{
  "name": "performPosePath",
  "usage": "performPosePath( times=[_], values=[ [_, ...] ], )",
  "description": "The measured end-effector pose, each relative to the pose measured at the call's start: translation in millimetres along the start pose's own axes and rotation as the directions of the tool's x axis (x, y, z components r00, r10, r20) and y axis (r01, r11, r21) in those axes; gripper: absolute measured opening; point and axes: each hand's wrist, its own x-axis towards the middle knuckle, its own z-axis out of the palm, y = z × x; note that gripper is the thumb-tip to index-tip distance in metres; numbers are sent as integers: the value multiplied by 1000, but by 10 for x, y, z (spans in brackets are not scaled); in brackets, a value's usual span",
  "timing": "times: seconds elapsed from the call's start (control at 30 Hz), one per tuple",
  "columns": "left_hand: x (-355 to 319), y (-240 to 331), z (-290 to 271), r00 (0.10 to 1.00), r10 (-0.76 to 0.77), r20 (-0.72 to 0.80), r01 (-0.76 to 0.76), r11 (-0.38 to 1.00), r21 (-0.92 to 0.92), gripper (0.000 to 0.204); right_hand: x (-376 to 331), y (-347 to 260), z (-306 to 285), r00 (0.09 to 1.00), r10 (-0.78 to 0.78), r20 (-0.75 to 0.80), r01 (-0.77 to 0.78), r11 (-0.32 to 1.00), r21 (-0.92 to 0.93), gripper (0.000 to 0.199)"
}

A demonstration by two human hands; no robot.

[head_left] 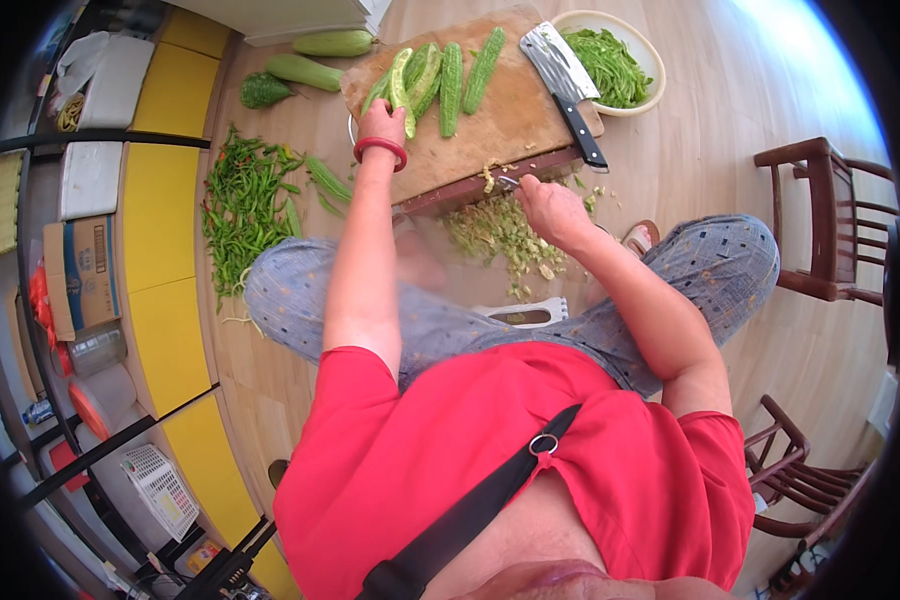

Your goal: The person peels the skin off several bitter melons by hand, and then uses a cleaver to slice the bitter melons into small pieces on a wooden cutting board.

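My left hand (pixel 383 122) reaches over the left side of a wooden cutting board (pixel 525 115), its fingers closed on a pale-edged bitter melon half (pixel 401 80). More green, bumpy bitter melon halves (pixel 451 90) lie close to it on the board. Near the board's front edge, my right hand (pixel 555 212) is closed around a small metal spoon (pixel 508 183), of which only the shiny end shows. Pale seeds and pith (pixel 510 240) are heaped on the floor below that hand. A cleaver (pixel 567 90) with a black handle rests along the board's right side.
A cream bowl (pixel 653 62) of sliced green vegetable stands beyond the cleaver. Green chillies (pixel 245 205) are spread on the floor to the left, with whole gourds (pixel 305 72) behind. Yellow-fronted cabinets (pixel 160 220) line the left; a wooden chair (pixel 822 220) stands at right.
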Motion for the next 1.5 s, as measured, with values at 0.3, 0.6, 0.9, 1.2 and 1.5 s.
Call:
performPosePath(
  times=[0.3,0.6,0.9,1.2,1.5],
  values=[
    [-627,531,408,543,826,-152,-830,555,49,29,-152,94,-144,978,203,54,-209,964,163,26],
    [-1370,631,776,401,847,348,-880,462,-110,45,-340,243,-376,963,269,-26,-237,886,398,28],
    [-1669,514,470,788,611,80,-616,777,128,31,-411,171,-473,969,244,-24,-213,886,412,28],
    [-1477,720,605,742,639,203,-646,762,-38,19,-424,153,-443,977,205,-57,-165,901,401,27],
    [-297,427,829,970,241,-16,-224,925,307,24,-504,80,-411,976,211,61,-219,920,326,25]
  ],
)
